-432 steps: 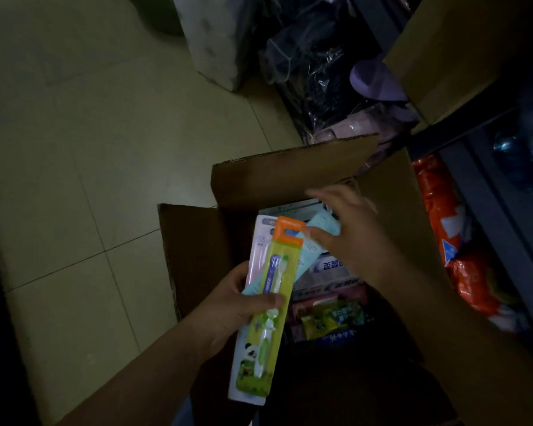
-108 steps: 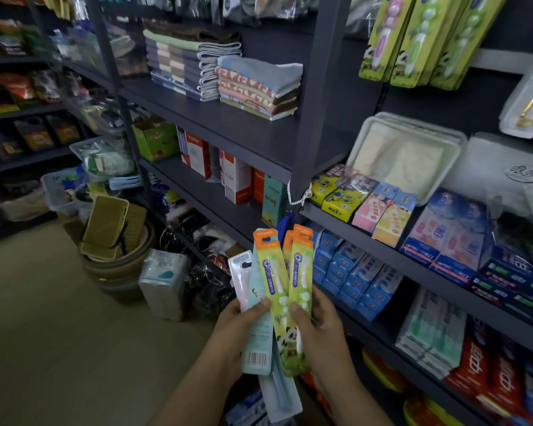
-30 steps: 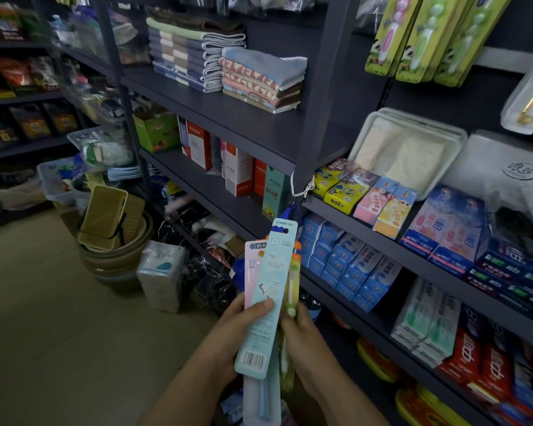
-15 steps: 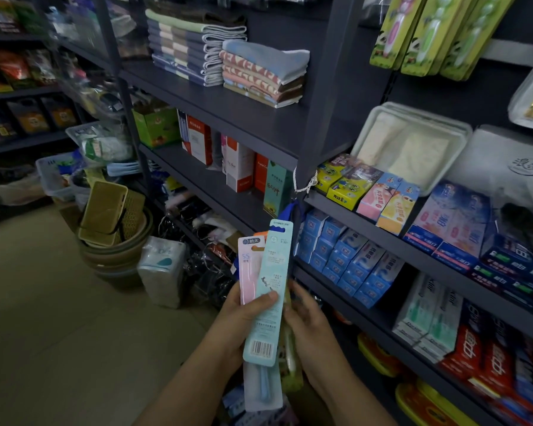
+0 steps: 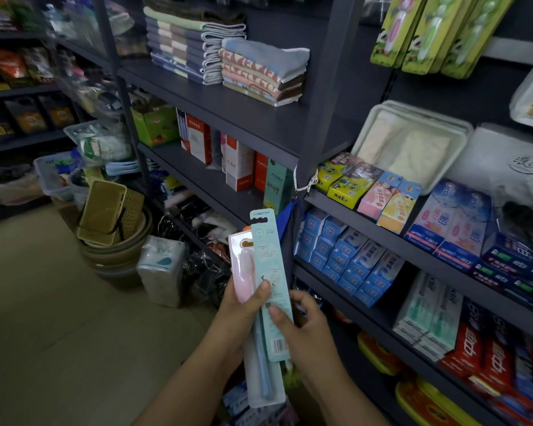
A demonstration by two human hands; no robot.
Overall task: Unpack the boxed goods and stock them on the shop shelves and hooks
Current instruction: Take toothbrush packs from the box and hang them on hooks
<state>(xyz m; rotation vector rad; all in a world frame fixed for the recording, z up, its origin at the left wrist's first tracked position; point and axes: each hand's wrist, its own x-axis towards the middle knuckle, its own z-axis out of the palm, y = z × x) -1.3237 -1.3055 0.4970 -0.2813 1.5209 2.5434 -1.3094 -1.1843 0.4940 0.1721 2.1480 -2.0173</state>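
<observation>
A tiled floor [image 5: 43, 302] runs along the left of a shop aisle, with dark shelves of packets behind it. Near the shelf foot stand stacked tubs holding yellow baskets [image 5: 110, 210], and just beside them a wrapped pack of tissue [image 5: 162, 269]. The dark metal shelving [image 5: 228, 118] carries folded towels [image 5: 228, 59] on top, red and white boxes [image 5: 222, 155] below, then blue boxes [image 5: 345, 265] and toothpaste cartons [image 5: 443, 222] to the right. Green toothbrush packs [image 5: 437, 32] hang from hooks at the upper right.

In the middle, the left hand [image 5: 243, 309] grips a fan of toothbrush packs [image 5: 268, 287] upright before the shelf post, thumb pressed on the teal card in front. The right hand [image 5: 308, 327] pinches the same teal card lower down, thumb on its face, fingers curled behind.

Half a second ago the right hand lay behind the packs; now its thumb has come round onto the front card, and the packs sit slightly higher.
</observation>
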